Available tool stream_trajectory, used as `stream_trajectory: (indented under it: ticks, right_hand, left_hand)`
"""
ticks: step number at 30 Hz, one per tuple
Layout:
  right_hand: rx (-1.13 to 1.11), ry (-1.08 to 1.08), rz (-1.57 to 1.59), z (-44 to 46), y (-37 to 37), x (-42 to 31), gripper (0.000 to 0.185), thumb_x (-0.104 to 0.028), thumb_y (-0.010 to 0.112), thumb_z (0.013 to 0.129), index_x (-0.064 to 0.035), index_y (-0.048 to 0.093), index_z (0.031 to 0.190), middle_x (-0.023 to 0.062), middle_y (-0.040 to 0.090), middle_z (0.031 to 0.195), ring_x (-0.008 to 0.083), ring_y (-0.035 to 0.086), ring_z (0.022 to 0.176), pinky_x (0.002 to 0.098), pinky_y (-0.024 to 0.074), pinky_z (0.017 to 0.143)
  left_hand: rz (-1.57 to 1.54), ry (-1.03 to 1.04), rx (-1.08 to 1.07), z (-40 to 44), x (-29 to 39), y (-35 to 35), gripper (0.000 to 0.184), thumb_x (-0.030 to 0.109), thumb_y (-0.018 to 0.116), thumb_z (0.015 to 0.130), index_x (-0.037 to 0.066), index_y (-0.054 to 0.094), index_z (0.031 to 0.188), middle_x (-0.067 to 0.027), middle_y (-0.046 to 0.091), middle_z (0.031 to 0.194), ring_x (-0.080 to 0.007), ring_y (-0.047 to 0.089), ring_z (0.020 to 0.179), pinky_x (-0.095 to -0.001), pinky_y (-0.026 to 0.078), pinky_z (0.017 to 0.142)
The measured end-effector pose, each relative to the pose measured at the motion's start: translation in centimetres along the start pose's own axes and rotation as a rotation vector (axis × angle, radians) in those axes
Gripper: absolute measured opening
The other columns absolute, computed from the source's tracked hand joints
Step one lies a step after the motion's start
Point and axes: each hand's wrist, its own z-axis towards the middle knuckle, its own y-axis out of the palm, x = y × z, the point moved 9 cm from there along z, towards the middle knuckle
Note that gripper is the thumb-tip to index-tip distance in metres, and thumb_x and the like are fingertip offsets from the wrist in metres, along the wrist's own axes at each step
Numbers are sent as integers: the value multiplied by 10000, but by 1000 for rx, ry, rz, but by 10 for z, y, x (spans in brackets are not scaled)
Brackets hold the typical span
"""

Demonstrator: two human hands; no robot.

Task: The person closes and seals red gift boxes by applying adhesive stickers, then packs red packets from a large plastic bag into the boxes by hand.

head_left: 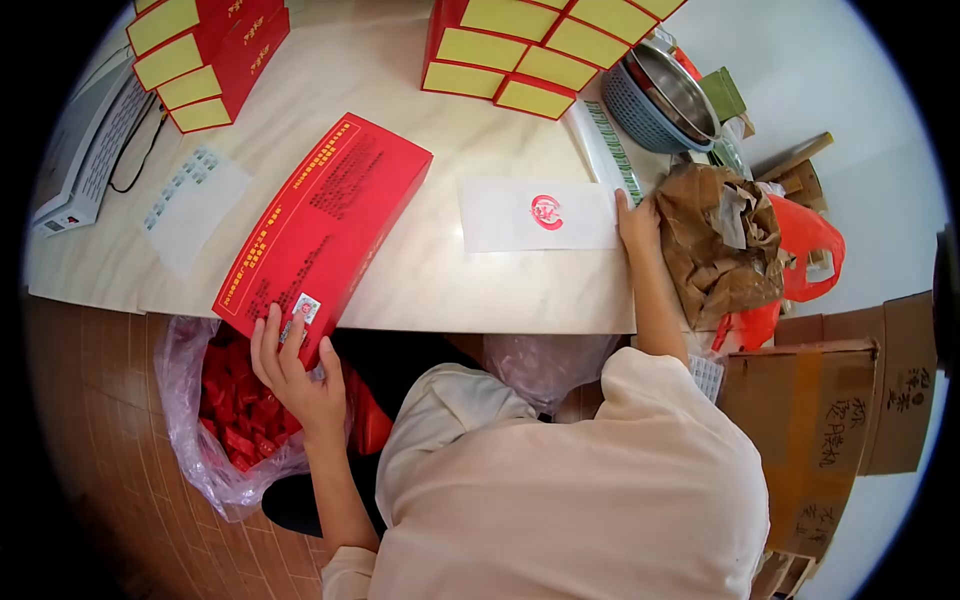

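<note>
A long red box (345, 195) with yellow lettering lies slantwise on the table. My left hand (298, 375) rests on its near end, fingers spread around a small green-and-white sticker (303, 310). To the right, a white sheet (500, 215) with a red round emblem lies flat. At that sheet's right edge is my right hand (640, 228), its fingers apart and touching the table area by a strip of green-printed stickers (612, 150). Whether it presses on the sheet or the strip is hard to see.
Red boxes with yellow ends stand stacked at back left (205, 75) and back centre (510, 50). A crumpled brown paper bag (715, 240), a blue basket (650, 110) and cardboard cartons (800, 430) are on the right. A plastic bag (185, 400) of red packets sits below the table.
</note>
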Motion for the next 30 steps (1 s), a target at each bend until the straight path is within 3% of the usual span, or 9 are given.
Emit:
stream_trajectory:
  ticks: [7, 9, 14, 16, 19, 21, 24, 27, 30]
  right_hand:
    - [-171, -44, -65, 3, -19, -18, 422, -405, 554, 893, -27, 658, 1050, 213, 665, 1042, 407, 610, 981, 484, 489, 840]
    - [-69, -80, -51, 12, -22, -9, 320, -365, 556, 889, -88, 698, 965, 181, 693, 925, 392, 649, 856, 493, 515, 755]
    - [281, 113, 253, 18, -123, -43, 257, -299, 586, 887, -74, 693, 949, 150, 701, 912, 367, 662, 835, 456, 517, 755]
    - [491, -206, 588, -3, -187, -99, 170, -184, 627, 882, -41, 682, 958, 148, 700, 926, 335, 664, 812, 400, 519, 736]
    - [578, -634, 694, -67, -259, -190, 121, -3, 662, 827, -2, 663, 947, 140, 694, 984, 284, 661, 862, 350, 517, 755]
    - [636, -1002, 650, -125, -283, -243, 154, 22, 705, 743, -32, 656, 878, 129, 698, 989, 279, 666, 901, 353, 518, 766]
    - [492, -1351, 864, -203, -273, -291, 181, -10, 753, 689, -61, 655, 832, 115, 707, 989, 253, 668, 921, 367, 531, 777]
    - [301, -1632, 1044, -270, -280, -311, 109, -77, 685, 808, -94, 669, 915, 69, 708, 1056, 233, 658, 982, 345, 508, 863]
    - [139, -1723, 1257, -300, -283, -316, 164, -71, 698, 788, -99, 658, 944, 56, 711, 1037, 221, 642, 1002, 337, 496, 875]
  left_hand:
    - [7, 9, 61, 1, 1, -3, 375, 147, 620, 857, 60, 568, 1219, -145, 506, 1363, -368, 409, 1273, -483, 287, 1070]
    - [-3, 8, 42, 0, -1, -4, 390, 154, 635, 846, 61, 570, 1219, -143, 505, 1364, -366, 418, 1268, -481, 294, 1066]
    - [-40, -50, -31, 4, 1, -10, 365, 146, 582, 887, 37, 561, 1236, -142, 497, 1374, -341, 397, 1293, -465, 261, 1092]
    - [-47, -74, -52, 11, 6, -18, 354, 148, 566, 899, 36, 562, 1234, -142, 507, 1362, -334, 408, 1287, -457, 271, 1089]
    - [-184, -202, -9, 19, 5, -28, 329, 144, 598, 890, 46, 588, 1204, -125, 559, 1297, -302, 469, 1241, -419, 322, 1058]
    - [-605, -442, 68, 19, -2, -27, 330, 132, 574, 922, 23, 556, 1233, -138, 575, 1265, -275, 495, 1220, -377, 334, 1055]
    - [-901, -374, 119, 33, 18, -36, 582, 163, 582, 935, 11, 292, 1416, -208, 485, 1344, -274, 484, 1244, -377, 321, 1079]
    - [-1212, -518, 312, 31, 1, -53, 683, 208, 559, 959, 28, 140, 1467, -224, 377, 1428, -290, 465, 1260, -392, 331, 1071]
    - [-1063, -756, 632, 5, -61, -82, 684, 270, 586, 953, 42, 179, 1452, -163, 375, 1382, -229, 457, 1219, -338, 355, 1039]
